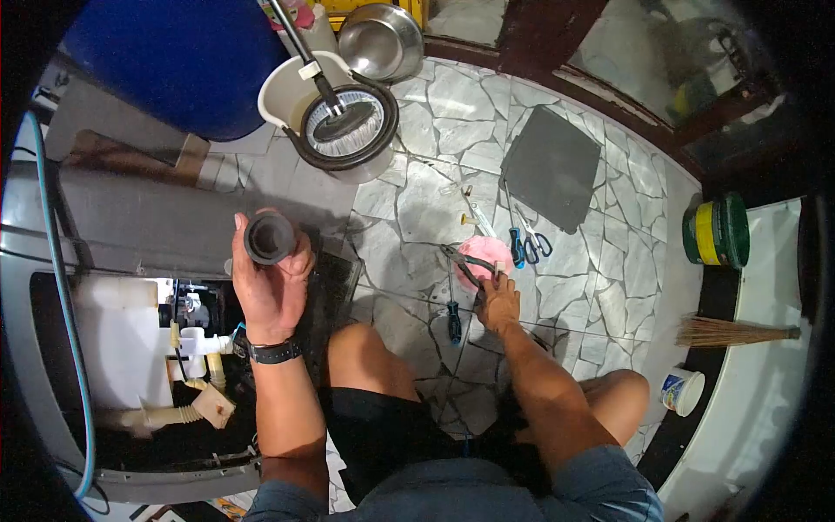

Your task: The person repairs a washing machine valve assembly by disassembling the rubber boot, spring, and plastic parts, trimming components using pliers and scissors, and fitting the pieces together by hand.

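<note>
My left hand (274,296), with a dark watch at the wrist, is raised and wrapped around a dark grey round rubber cup (270,237). The cup's hollow end faces up at me. Lower down at the right, my right hand (498,303) has its fingers closed around the handles of a pair of pliers (470,260). The pliers lie over a round pink dish or cloth (483,250), whose kind I cannot make out. Close by on the tiles are a screwdriver (454,324), a second blue-handled screwdriver (517,247) and scissors (537,246).
An opened machine (130,348) with hoses and a white tank lies at my left. Ahead stand a mop bucket (348,130), a metal pot (381,42) and a blue drum (178,65). A grey panel (552,168) lies flat. At right are a green bucket (718,230) and broom (735,332).
</note>
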A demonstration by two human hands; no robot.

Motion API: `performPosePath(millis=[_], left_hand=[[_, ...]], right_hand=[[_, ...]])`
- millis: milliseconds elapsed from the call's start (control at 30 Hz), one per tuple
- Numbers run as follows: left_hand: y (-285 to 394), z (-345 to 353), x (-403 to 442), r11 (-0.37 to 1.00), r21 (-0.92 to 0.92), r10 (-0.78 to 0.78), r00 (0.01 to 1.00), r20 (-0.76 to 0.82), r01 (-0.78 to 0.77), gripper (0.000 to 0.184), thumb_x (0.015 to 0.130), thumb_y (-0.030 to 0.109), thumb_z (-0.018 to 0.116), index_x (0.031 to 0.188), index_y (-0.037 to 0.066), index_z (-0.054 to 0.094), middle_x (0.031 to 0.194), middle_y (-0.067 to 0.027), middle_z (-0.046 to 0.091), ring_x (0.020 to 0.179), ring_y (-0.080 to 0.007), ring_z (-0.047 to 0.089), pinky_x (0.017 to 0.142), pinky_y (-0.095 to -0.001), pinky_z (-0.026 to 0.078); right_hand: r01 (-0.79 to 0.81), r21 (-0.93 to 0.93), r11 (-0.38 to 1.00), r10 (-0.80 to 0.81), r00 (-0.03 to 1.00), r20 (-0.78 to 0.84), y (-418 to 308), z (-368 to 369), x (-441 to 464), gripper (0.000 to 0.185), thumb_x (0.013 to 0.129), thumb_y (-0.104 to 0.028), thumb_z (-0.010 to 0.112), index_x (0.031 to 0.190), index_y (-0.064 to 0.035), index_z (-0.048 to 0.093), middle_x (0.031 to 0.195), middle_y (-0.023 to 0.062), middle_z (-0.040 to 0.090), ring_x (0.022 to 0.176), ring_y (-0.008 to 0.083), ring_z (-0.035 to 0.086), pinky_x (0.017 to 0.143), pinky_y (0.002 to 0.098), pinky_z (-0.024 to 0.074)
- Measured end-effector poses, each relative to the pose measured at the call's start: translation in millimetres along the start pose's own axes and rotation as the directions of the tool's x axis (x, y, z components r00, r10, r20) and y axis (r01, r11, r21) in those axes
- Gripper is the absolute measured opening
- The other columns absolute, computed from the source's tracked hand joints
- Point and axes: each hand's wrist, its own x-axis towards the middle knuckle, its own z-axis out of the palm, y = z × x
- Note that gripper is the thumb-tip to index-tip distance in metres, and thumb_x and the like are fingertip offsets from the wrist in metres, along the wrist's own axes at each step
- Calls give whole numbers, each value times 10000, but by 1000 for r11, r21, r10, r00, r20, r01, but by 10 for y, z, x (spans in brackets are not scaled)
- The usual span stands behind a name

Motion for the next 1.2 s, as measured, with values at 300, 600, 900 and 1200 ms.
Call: performPosePath(millis=[300, 600, 900, 1200], left_hand=[[119, 65, -44, 990, 86, 115, 990, -80, -108, 457, 1094, 472, 441, 1066, 46, 606, 710, -35, 544, 568, -130, 476, 512, -257, 354], [45, 57, -19, 921, 384, 171, 956, -237, -69, 457, 1070, 505, 487, 1088, 64, 603, 829, -46, 611, 625, -125, 528, 506, -260, 374], [34, -98, 106, 901, 422, 150, 985, -86, -100, 468, 1090, 502, 435, 1111, 61, 588, 862, -62, 621, 643, -136, 542, 508, -267, 385], [-62, -66, 137, 798, 590, 221, 970, -101, -120, 505, 1079, 524, 445, 1143, 46, 594, 821, -70, 604, 600, -158, 502, 531, -283, 374]], right_hand=[[128, -169, 977, -142, 987, -75, 204, 537, 212, 426, 899, -274, 683, 1310, -210, 593, 1366, 141, 484, 1211, 331, 488, 928, 489, 439], [209, -307, 928, -233, 971, -45, 126, 525, 363, 297, 947, -233, 572, 1212, -128, 656, 1312, 118, 541, 1236, 316, 502, 957, 457, 455], [276, -294, 915, -213, 950, 228, 31, 247, 636, 349, 975, -302, 560, 1210, -79, 690, 1297, 161, 554, 1297, 365, 491, 969, 466, 491], [606, -204, 769, -150, 481, 864, -175, -68, 1285, 521, 694, -439, 845, 1038, -51, 794, 1148, 126, 763, 1072, 272, 716, 915, 382, 561]])
